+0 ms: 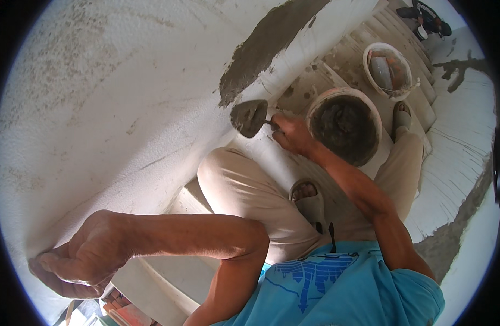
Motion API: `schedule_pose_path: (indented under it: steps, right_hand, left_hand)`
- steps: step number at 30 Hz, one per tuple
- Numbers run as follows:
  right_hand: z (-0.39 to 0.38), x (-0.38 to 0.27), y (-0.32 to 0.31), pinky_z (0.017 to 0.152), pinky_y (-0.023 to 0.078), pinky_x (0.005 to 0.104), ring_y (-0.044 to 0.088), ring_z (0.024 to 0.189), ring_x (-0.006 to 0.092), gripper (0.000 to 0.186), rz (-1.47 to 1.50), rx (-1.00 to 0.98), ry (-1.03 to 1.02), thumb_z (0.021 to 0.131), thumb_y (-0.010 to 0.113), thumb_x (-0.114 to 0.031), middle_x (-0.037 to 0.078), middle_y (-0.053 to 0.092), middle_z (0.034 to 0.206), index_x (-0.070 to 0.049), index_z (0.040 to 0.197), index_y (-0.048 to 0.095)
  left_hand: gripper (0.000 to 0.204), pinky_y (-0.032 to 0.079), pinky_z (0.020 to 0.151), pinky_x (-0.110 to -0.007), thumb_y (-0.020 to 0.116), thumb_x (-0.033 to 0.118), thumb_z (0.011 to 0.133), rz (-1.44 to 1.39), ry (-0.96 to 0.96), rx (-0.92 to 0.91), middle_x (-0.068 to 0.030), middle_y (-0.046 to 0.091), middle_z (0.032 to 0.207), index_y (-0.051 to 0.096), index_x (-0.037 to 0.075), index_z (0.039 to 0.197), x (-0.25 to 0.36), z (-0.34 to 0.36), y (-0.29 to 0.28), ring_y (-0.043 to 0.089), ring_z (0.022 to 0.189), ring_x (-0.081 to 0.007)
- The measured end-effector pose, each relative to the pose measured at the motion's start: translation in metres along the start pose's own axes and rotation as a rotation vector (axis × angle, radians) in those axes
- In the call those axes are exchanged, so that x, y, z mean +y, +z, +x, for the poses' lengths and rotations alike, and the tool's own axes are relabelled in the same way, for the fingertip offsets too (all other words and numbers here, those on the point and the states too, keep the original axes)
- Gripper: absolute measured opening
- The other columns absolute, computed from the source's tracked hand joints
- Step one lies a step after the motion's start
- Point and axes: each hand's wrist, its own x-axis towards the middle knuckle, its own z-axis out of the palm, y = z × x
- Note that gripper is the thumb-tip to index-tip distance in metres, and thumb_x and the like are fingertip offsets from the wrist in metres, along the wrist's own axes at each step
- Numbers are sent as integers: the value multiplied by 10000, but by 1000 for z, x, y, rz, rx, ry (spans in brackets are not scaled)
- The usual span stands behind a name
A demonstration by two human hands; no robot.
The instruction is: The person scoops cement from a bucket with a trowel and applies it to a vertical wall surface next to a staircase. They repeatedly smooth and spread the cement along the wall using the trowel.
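Note:
My right hand is closed around the handle of a trowel. Grey mortar coats the trowel's blade, which is close to the white wall, just below a wet mortar patch. Right beside that hand stands a bucket holding dark grey mortar. Far off to the left, my left hand is beside the wall, its fingers loosely bent and nothing visible in them. Whether it touches the wall is hard to tell.
A second bucket, with a pale object inside, stands on the stairs behind the first. My legs are bent across the steps. Mortar streaks mark the right-hand wall. Dark items lie at the far top right; bricks show at lower left.

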Motion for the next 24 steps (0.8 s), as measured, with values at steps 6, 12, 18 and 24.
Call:
schedule_pose_path:
  steps: [6,12,18,24]
  right_hand:
    - [24,-5,-7,659,499,483,627,763,402,203,3,176,-59,769,590,-115,172,623,844,-28,950,558]
    - [25,1,3,639,490,498,624,744,402,172,-62,74,-44,761,605,-119,177,622,821,-24,895,555]
    - [6,4,1,635,485,517,620,722,403,152,-114,-59,-8,749,620,-108,176,622,781,-25,863,565]
    - [27,-12,-6,639,479,526,620,729,406,143,25,107,-61,756,605,-115,173,602,764,-28,859,558]
  left_hand:
    - [156,590,822,-433,660,-1,586,-79,-112,25,-62,641,933,713,51,724,7,0,1,619,953,-206]
    - [156,571,845,-419,655,-1,592,-120,-86,52,-59,650,904,714,49,727,10,-2,5,621,920,-188]
    - [191,564,884,-420,606,88,735,-26,2,3,-109,626,938,673,-19,878,3,-2,2,643,946,-221]
    - [186,569,897,-418,599,86,756,6,1,9,-113,632,950,675,-17,891,9,-5,4,654,955,-222]
